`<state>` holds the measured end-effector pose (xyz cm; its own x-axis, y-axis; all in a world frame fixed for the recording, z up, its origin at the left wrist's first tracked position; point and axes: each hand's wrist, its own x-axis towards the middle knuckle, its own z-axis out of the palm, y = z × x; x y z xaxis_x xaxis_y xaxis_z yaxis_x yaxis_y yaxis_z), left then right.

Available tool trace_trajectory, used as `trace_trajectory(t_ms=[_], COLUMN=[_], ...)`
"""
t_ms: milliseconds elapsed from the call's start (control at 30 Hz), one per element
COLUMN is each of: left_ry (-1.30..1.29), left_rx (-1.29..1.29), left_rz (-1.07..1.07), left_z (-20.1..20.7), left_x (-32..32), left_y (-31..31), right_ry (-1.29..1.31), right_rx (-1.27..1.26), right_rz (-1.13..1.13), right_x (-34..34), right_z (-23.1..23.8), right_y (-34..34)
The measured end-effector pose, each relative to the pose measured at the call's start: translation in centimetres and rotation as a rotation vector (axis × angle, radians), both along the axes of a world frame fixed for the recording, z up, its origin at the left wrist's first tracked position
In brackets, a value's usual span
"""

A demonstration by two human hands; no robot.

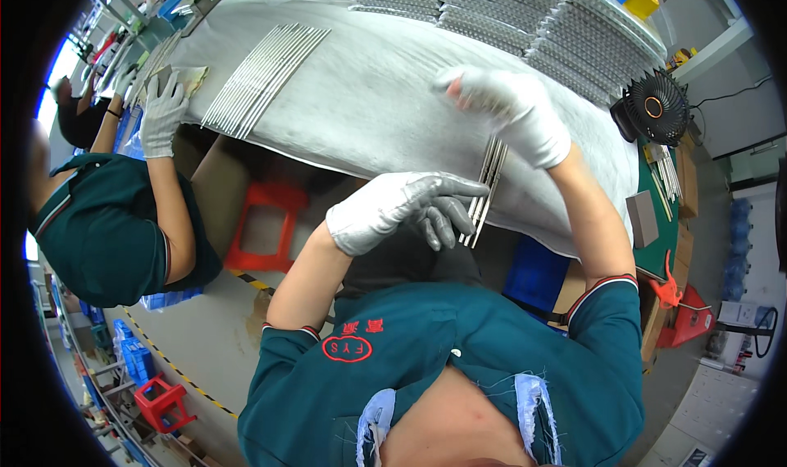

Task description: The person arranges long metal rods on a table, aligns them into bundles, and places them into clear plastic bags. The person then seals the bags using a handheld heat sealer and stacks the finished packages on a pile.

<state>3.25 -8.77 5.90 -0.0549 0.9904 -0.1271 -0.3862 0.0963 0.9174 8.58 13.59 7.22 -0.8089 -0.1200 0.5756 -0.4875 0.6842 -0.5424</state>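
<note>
A few thin metal rods (492, 172) lie side by side between my hands, jutting past the near edge of the table. My left hand (402, 209), in a white glove with grey-coated fingers, is beside them. Its index finger stretches to the rods while the other fingers hang apart and loosely bent; whether it touches them I cannot tell. My right hand (516, 114), gloved too, is over the cloth beyond the rods' far end. Its fingers are smeared by motion, with a pinkish spot at the fingertips, so any grip is unclear.
A row of metal rods (264, 77) lies on the white cloth (369, 82) at left. Bubble-wrapped stacks (500, 12) line the back. A black fan (654, 106), a grey block (643, 218) and more rods (668, 176) are at right. A co-worker's gloved hand (164, 114) is at far left.
</note>
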Motion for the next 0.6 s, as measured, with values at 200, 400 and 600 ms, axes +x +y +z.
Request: trace_trajectory(t_ms=[200,400,600], left_ry=[-0.014,0.158,0.406], left_rx=[-0.059,-0.065,0.139], left_rz=[0.328,0.642,0.694], left_z=[-3.3,-4.6,-3.9], left_x=[-0.4,0.3,1.9], left_y=[-1.0,-2.3,-5.1], right_ry=[-0.021,-0.134,-0.374], right_rx=[-0.387,-0.791,-1.309], right_rz=[-0.306,-0.268,0.216], right_x=[-0.5,-0.9,1.2], right_z=[4.8,4.1,3.7], right_y=[0.6,0.6,-5.8])
